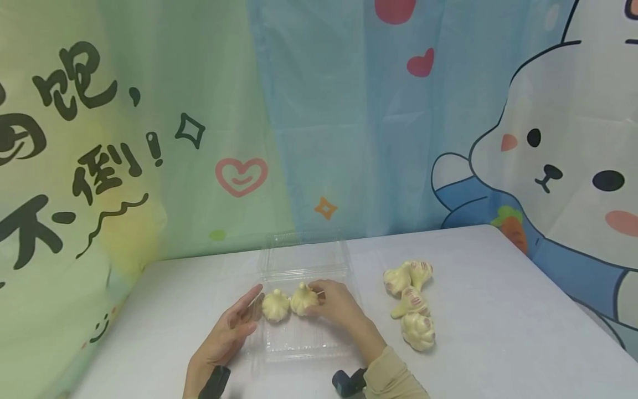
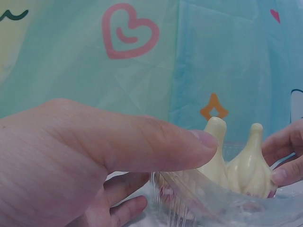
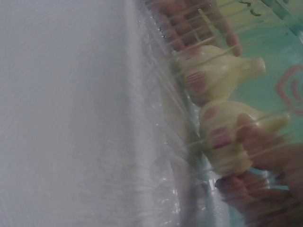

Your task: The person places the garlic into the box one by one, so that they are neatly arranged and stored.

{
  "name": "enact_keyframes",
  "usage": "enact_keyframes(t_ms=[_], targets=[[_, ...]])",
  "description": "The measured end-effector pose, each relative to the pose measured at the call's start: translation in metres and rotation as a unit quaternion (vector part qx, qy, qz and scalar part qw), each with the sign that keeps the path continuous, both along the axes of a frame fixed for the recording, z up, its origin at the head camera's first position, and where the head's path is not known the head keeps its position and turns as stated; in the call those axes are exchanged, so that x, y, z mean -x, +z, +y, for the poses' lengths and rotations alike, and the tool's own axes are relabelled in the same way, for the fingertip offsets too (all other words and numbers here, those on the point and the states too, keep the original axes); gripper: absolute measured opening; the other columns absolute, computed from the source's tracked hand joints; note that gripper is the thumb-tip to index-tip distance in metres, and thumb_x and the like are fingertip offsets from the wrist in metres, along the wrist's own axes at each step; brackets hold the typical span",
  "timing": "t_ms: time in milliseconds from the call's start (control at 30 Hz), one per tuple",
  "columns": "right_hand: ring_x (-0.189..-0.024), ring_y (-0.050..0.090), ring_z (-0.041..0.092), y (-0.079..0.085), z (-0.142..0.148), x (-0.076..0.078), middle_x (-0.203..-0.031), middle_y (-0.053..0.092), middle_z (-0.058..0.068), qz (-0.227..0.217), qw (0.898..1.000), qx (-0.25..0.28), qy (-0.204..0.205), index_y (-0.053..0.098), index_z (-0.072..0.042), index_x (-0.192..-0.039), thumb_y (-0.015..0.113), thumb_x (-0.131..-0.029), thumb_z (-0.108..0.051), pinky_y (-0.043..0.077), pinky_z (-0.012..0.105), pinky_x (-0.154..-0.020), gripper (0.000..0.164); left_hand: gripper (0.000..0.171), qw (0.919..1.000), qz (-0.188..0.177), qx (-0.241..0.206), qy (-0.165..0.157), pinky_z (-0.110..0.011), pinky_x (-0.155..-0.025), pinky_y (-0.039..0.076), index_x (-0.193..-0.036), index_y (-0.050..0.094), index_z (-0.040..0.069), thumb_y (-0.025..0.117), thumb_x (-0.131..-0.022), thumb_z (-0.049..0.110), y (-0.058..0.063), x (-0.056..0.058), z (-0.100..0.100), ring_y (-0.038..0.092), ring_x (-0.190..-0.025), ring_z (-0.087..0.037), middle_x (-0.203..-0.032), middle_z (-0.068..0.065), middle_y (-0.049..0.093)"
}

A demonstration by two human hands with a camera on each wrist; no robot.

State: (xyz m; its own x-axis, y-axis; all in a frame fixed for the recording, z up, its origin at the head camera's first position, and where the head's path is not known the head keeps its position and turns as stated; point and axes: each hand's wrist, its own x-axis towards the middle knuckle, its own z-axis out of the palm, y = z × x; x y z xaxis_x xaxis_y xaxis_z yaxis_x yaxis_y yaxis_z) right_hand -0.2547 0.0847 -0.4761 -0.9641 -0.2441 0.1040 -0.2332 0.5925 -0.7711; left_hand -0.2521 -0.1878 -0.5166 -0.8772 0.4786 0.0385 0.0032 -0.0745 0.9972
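Note:
Two pale garlic bulbs stand side by side in a clear plastic clamshell box (image 1: 294,350), stems up. My right hand (image 1: 339,302) holds the right garlic bulb (image 1: 303,299) between thumb and fingers, as the right wrist view shows through the plastic. Beside it sits the left garlic bulb (image 1: 276,306), its purple patches visible in the right wrist view. My left hand (image 1: 229,330) is at the box's left wall. In the left wrist view its straight thumb (image 2: 161,146) reaches over the rim, with the other fingers lower on the outer side.
To the right of the box, several more garlic bulbs (image 1: 417,331) lie in a loose row on the white tabletop (image 1: 488,310). The clamshell's raised lid (image 1: 305,257) leans back near the table's far edge. Behind hangs a printed curtain (image 1: 319,111).

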Motion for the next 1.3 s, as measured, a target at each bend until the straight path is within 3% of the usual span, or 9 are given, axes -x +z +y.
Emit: enact_keyframes(t_ms=[167,700,933,1167,1300], targets=[[-0.097,0.067,0.030,0.0027,-0.0001,-0.0009,-0.113,0.067,0.016,-0.006,1.000,-0.005,0.000,0.061,0.001,-0.120,0.080,-0.072,-0.021,0.056,0.039,-0.084,0.056,0.075,0.9998,-0.015,0.003,0.014,-0.032,-0.115,0.012,-0.150,0.027,0.017,0.060,-0.084,0.004,0.0008,-0.0006,0.0005,0.009,-0.148,-0.022,-0.161,-0.004,0.012],[-0.099,0.066,0.031,0.0012,0.0021,0.0025,-0.114,0.067,0.017,-0.015,1.000,0.010,0.007,0.061,0.002,-0.120,0.080,-0.073,-0.018,0.056,0.039,-0.086,0.055,0.075,0.9999,0.001,0.002,0.010,-0.046,-0.117,0.003,-0.150,0.026,0.013,0.059,-0.084,0.004,0.0029,-0.0003,0.0026,0.007,-0.148,-0.028,-0.161,-0.008,0.011],[-0.101,0.065,0.031,0.0004,0.0023,0.0018,-0.116,0.066,0.017,-0.008,1.000,-0.004,0.007,0.061,0.000,-0.121,0.081,-0.072,-0.021,0.055,0.041,-0.087,0.057,0.075,0.9997,-0.018,0.000,0.014,-0.043,-0.118,0.004,-0.150,0.027,0.015,0.058,-0.083,0.002,0.0031,-0.0015,0.0034,0.007,-0.148,-0.024,-0.161,-0.005,0.012],[-0.108,0.061,0.034,0.0041,0.0008,0.0003,-0.118,0.063,0.017,0.004,1.000,-0.007,-0.004,0.059,-0.003,-0.126,0.079,-0.074,-0.023,0.054,0.044,-0.090,0.058,0.075,0.9999,-0.012,0.000,0.005,-0.020,-0.112,0.018,-0.151,0.025,0.014,0.059,-0.085,0.004,0.0006,-0.0010,0.0014,0.005,-0.148,-0.027,-0.161,-0.008,0.009],[-0.110,0.061,0.035,0.0045,0.0008,0.0013,-0.119,0.061,0.017,0.020,1.000,0.014,-0.004,0.056,-0.005,-0.130,0.077,-0.078,-0.024,0.054,0.042,-0.091,0.060,0.075,1.0000,0.001,-0.003,0.001,-0.031,-0.115,0.014,-0.151,0.023,0.012,0.059,-0.086,0.005,-0.0014,-0.0009,0.0009,0.004,-0.148,-0.030,-0.161,-0.010,0.007]])
